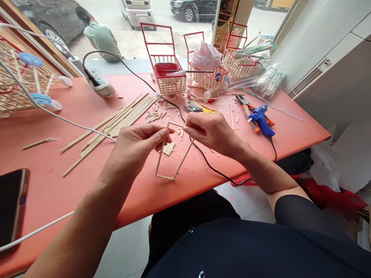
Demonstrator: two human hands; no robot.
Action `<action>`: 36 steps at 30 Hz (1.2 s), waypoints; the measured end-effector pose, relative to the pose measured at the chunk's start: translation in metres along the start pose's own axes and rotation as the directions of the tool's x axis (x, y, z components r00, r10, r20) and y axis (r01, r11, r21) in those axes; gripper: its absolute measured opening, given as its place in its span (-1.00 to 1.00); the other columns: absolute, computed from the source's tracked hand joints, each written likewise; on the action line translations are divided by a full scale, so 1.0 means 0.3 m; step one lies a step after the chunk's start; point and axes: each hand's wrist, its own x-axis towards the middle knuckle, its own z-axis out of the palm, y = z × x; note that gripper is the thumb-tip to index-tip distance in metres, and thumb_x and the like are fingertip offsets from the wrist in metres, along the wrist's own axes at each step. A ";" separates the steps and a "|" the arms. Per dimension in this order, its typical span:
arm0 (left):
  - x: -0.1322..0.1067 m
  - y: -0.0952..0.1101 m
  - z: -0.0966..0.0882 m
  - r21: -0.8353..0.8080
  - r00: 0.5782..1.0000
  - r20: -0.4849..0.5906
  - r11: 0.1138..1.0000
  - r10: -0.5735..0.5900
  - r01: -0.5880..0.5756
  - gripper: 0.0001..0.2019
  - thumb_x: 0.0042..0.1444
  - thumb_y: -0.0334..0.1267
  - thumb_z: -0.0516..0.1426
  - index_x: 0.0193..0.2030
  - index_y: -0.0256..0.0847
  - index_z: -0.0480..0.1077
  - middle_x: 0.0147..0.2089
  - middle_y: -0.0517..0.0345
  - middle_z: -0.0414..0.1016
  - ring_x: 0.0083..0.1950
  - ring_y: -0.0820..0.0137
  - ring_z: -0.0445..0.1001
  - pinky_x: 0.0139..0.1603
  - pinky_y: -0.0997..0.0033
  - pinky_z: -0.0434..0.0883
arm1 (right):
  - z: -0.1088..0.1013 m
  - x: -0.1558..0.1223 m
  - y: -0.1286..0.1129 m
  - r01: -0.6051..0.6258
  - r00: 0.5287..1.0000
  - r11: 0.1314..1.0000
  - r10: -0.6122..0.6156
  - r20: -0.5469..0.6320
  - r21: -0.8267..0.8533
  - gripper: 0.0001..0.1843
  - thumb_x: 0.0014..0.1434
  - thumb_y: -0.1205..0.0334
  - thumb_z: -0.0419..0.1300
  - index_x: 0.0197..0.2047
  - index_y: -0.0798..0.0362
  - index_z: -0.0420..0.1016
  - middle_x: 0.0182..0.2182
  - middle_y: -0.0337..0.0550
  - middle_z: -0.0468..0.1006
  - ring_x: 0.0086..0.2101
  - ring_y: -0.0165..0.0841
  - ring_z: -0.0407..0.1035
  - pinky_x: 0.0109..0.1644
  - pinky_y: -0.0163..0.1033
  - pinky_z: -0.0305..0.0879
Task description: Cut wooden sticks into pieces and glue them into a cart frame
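Note:
Between my hands, above the table's front part, is a four-sided frame of thin wooden sticks [183, 159]. My left hand [142, 141] pinches its left side near the upper corner. Closed fingers of my right hand [213, 133] grip the frame at the upper right, hiding that corner. Below and behind the frame lies a small row of short cut sticks [168, 149]. Long wooden sticks [127, 119] are spread in a bundle just beyond my left hand. Pliers [193, 107] with black jaws and yellow handles lie behind my right hand, partly hidden.
Small stick carts [170, 83] with red handles stand at the back. A blue glue gun [262, 119] and orange-handled pliers [246, 110] lie at right. A black cord [207, 162] crosses the pink table [139, 200]. A phone [13, 208] and power strip [100, 83] are leftward. Outside, a person [101, 38] sits.

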 end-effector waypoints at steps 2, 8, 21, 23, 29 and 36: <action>-0.002 0.006 0.001 0.012 1.000 0.000 1.000 0.000 0.000 -0.83 0.01 -0.15 0.53 -0.43 -0.14 0.72 -0.36 0.00 0.70 -0.43 0.43 0.38 -0.40 0.36 0.31 | 0.000 0.000 0.000 0.004 1.000 1.000 -0.004 0.000 -0.001 -0.68 0.52 0.34 0.16 -0.33 -0.01 0.25 -0.43 -0.35 0.27 -0.37 -0.43 0.12 -0.21 -0.27 0.08; -0.005 0.013 0.004 -0.012 1.000 -0.005 1.000 -0.002 0.002 -0.88 -0.01 -0.20 0.51 -0.45 -0.14 0.74 -0.38 0.02 0.70 -0.44 0.47 0.35 -0.40 0.38 0.29 | 0.002 -0.001 0.000 0.009 1.000 1.000 -0.009 -0.006 0.007 -0.68 0.52 0.34 0.16 -0.33 -0.01 0.25 -0.43 -0.35 0.27 -0.37 -0.43 0.12 -0.21 -0.27 0.08; -0.003 0.010 0.005 0.013 1.000 -0.001 1.000 0.001 -0.001 -0.87 0.04 -0.22 0.47 -0.47 -0.15 0.73 -0.29 -0.01 0.75 -0.43 0.49 0.35 -0.40 0.38 0.28 | 0.003 -0.002 0.003 0.009 1.000 1.000 -0.009 -0.007 -0.005 -0.69 0.52 0.35 0.15 -0.32 -0.02 0.25 -0.43 -0.35 0.29 -0.37 -0.43 0.11 -0.20 -0.27 0.09; -0.004 0.009 0.004 0.015 1.000 0.000 1.000 0.005 -0.005 -0.86 0.05 -0.22 0.47 -0.48 -0.15 0.72 -0.27 -0.02 0.75 -0.43 0.49 0.35 -0.40 0.37 0.27 | 0.004 -0.002 0.004 0.019 1.000 1.000 -0.019 -0.013 0.001 -0.69 0.52 0.35 0.14 -0.32 -0.02 0.25 -0.42 -0.35 0.29 -0.38 -0.43 0.11 -0.20 -0.26 0.08; -0.005 0.012 0.005 0.012 1.000 0.002 1.000 0.002 -0.002 -0.84 0.04 -0.20 0.50 -0.48 -0.15 0.72 -0.28 -0.04 0.76 -0.44 0.49 0.34 -0.41 0.36 0.28 | 0.004 -0.002 0.006 0.013 1.000 1.000 -0.013 -0.009 -0.006 -0.68 0.51 0.35 0.15 -0.32 -0.02 0.24 -0.42 -0.34 0.29 -0.37 -0.42 0.10 -0.20 -0.26 0.08; -0.002 0.003 0.000 0.004 1.000 0.004 1.000 0.011 -0.011 -0.87 0.02 -0.21 0.48 -0.47 -0.16 0.74 -0.31 0.01 0.74 -0.45 0.53 0.37 -0.41 0.45 0.30 | 0.005 -0.002 0.005 0.031 0.999 0.999 -0.031 -0.019 -0.010 -0.68 0.52 0.35 0.14 -0.33 -0.02 0.24 -0.43 -0.35 0.28 -0.38 -0.43 0.10 -0.21 -0.27 0.07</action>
